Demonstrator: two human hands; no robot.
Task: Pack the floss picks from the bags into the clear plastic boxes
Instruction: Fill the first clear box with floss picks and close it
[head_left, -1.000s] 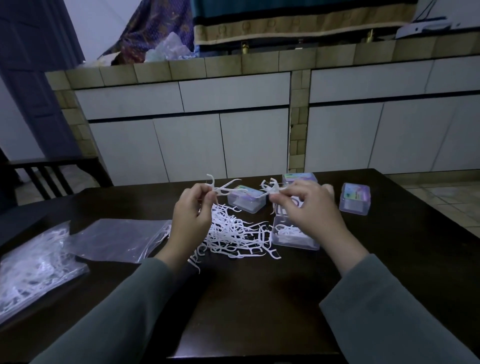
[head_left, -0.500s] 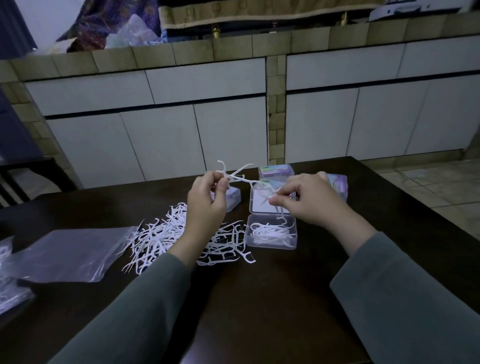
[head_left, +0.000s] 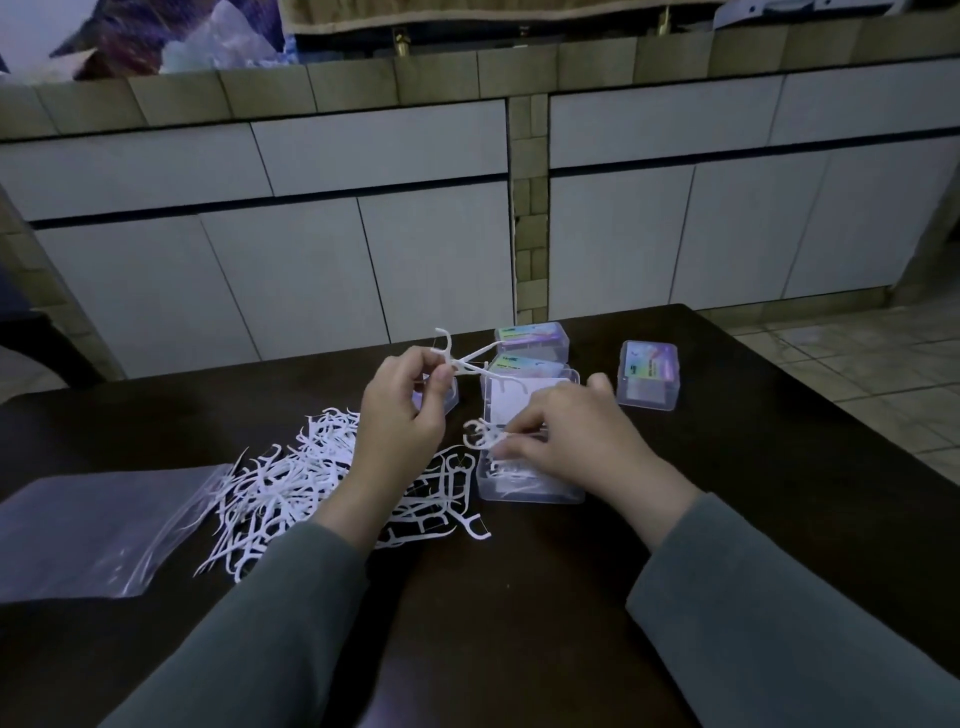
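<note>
fingers (head_left: 441, 371) of the left hand (head_left: 400, 415) pinch a few floss picks (head_left: 467, 364) above the desk (head_left: 519, 597). right hand (head_left: 571, 436) pinches more picks over the open clear box (head_left: 530, 491). loose pile of floss picks (head_left: 291, 488) lies beside an emptied bag (head_left: 98, 530).

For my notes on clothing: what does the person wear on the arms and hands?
Both arms are in long, plain grey-green sleeves that end at the wrists. The left hand and right hand are bare: no gloves, rings or watch show.
</note>
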